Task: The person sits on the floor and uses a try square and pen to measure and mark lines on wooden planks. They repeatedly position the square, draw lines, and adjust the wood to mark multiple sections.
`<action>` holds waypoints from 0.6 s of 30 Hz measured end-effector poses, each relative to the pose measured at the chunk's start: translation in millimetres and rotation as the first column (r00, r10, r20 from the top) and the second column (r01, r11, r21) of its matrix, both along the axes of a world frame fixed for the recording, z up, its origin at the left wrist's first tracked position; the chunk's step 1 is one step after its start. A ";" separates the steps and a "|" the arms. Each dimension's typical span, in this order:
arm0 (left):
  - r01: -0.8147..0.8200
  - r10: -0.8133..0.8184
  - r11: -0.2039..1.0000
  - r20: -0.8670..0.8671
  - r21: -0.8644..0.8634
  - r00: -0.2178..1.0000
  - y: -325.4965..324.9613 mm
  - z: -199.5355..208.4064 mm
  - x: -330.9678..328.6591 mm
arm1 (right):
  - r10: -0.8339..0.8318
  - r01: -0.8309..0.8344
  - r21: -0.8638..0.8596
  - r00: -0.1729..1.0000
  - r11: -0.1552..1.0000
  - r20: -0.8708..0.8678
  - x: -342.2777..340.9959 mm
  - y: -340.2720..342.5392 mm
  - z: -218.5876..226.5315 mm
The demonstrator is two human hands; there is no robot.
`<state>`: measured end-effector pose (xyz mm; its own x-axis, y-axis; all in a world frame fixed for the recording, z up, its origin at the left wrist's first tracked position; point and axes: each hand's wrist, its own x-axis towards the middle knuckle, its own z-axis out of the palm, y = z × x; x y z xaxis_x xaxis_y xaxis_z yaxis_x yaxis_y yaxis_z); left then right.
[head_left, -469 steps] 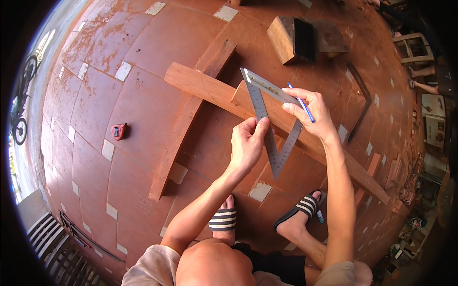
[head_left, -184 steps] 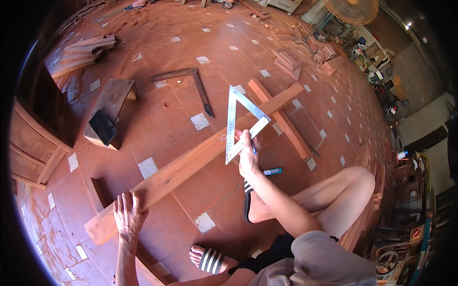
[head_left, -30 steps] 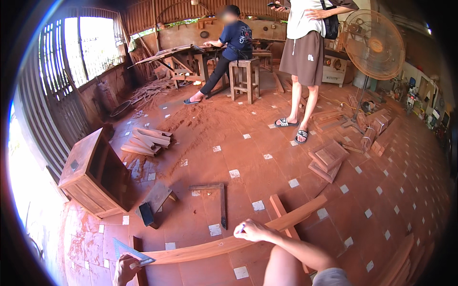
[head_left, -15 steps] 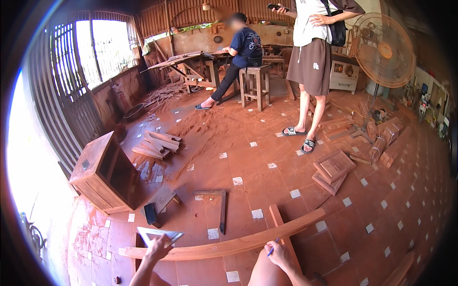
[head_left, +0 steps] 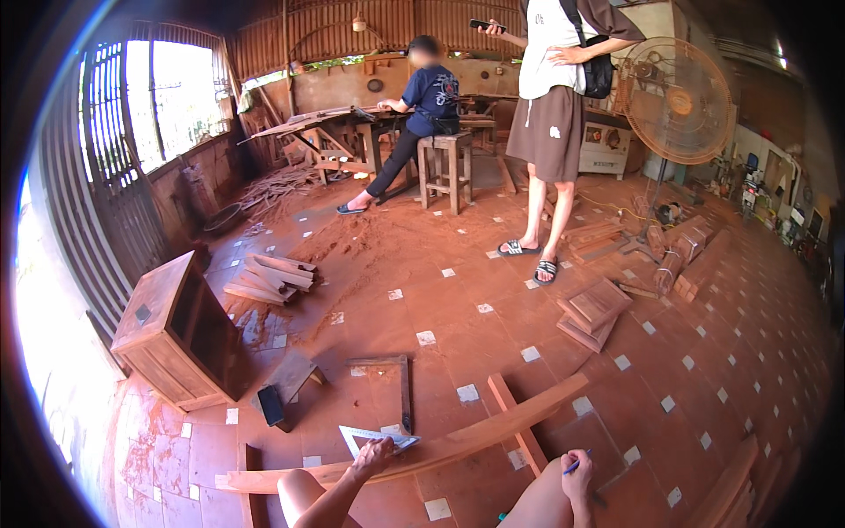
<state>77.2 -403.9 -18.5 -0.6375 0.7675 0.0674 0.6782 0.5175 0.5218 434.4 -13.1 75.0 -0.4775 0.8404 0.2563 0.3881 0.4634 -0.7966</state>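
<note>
One set square (head_left: 403,442), one blue pen (head_left: 571,466), both gripped

Your left hand (head_left: 374,452) grips the set square at lower centre, over the beam (head_left: 480,437); whether the two touch, I can't tell. Your right hand (head_left: 576,480) is closed around the blue pen beside your right knee (head_left: 541,497), lower right, apart from the beam. That beam slants across the lower part of the frame, over two shorter timbers (head_left: 532,451). You look to be marking out; your next move would call for seating the set square firmly before drawing a line.
</note>
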 end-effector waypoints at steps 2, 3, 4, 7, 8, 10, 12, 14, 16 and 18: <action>0.046 -0.048 0.998 0.062 0.036 0.997 0.4 -3.1 1.1 | -0.012 0.010 0.083 0.999 0.996 0.035 2.2 -0.5 0.5; 0.057 -0.063 0.996 0.078 0.075 0.995 -0.2 -5.0 2.9 | -0.023 0.015 0.109 0.997 0.994 0.070 1.2 0.5 0.2; 0.055 -0.065 0.992 0.089 0.116 0.994 -1.3 -7.1 4.8 | -0.026 0.013 0.154 0.996 0.988 0.086 0.6 1.0 -0.7; 0.056 -0.056 0.994 0.001 0.093 0.998 -2.6 -13.5 12.1 | -0.025 0.011 0.173 0.997 0.985 0.079 -8.7 5.8 -6.7; 0.054 -0.051 0.986 -0.022 0.158 0.998 -3.0 -14.7 13.8 | -0.016 0.002 0.163 0.997 0.987 0.081 -14.0 8.0 -9.7; 0.043 -0.044 0.985 0.004 0.167 0.999 -2.8 -14.4 16.2 | -0.019 0.006 0.131 0.995 0.991 0.096 -24.1 12.6 -14.7; 0.043 -0.033 0.988 -0.071 0.150 0.997 -2.3 -11.8 21.0 | -0.011 -0.014 0.178 0.990 0.984 0.138 -34.7 14.3 -19.7; 0.004 0.000 1.000 -0.164 0.020 0.986 -3.2 -6.9 26.2 | -0.012 -0.014 0.159 0.987 0.987 0.161 -48.3 16.1 -23.2; -0.067 0.068 0.998 -0.225 0.013 0.972 -6.1 -2.9 35.3 | 0.015 -0.043 0.135 0.979 0.990 0.203 -61.2 16.1 -26.1; -0.102 0.101 0.995 -0.235 0.009 0.967 -8.9 -0.8 41.0 | 0.022 -0.055 0.127 0.969 0.990 0.246 -73.4 14.4 -29.7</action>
<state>118.2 -412.8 -19.3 -0.6789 0.6999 0.2220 0.7252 0.5916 0.3523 361.1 1.3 45.4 -0.5705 0.7868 0.2355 0.5423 0.5763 -0.6114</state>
